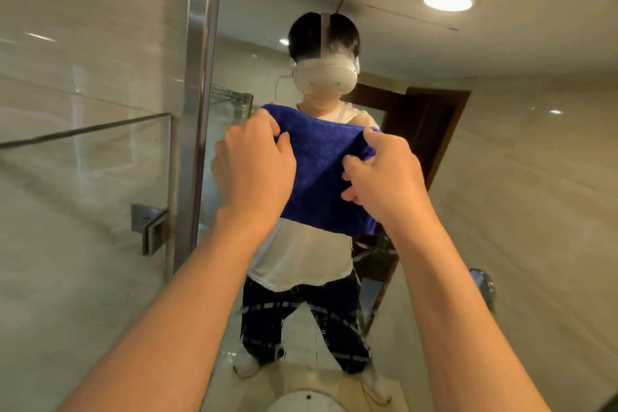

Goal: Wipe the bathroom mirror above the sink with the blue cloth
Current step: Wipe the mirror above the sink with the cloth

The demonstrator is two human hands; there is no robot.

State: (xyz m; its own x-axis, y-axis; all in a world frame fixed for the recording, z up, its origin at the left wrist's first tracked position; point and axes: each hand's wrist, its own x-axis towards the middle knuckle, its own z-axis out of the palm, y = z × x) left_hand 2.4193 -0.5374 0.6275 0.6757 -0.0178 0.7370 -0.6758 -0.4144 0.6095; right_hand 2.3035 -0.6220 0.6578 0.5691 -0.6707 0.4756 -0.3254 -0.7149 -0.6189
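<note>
**Blue cloth held up flat in front of the mirror, both hands on it**

Blue cloth [317,170] is stretched between the two hands at about chest height, right in front of the mirror [501,177]. The left hand [254,164] has its fingers curled over the cloth's upper left corner, thumb tucked against the front. The right hand [384,174] pinches the upper right edge, with the other fingers bunching the fabric a bit lower down. The cloth hangs down between the two wrists as a rough rectangle; can't tell if it's actually touching the glass or just held close to it.

Both forearms reach up from the bottom of the view. Past the cloth, the mirror shows the person's reflection: white headset [322,77], white shirt, dark plaid trousers. Water streaks and droplets show on the glass low down. Left of the mirror stands a metal frame post [197,94], then a glass shower panel [83,177] with a metal hinge clamp [148,227]. A ceiling light [448,1] glows at top right, and a dark wooden door [428,130] shows in the reflection.
</note>
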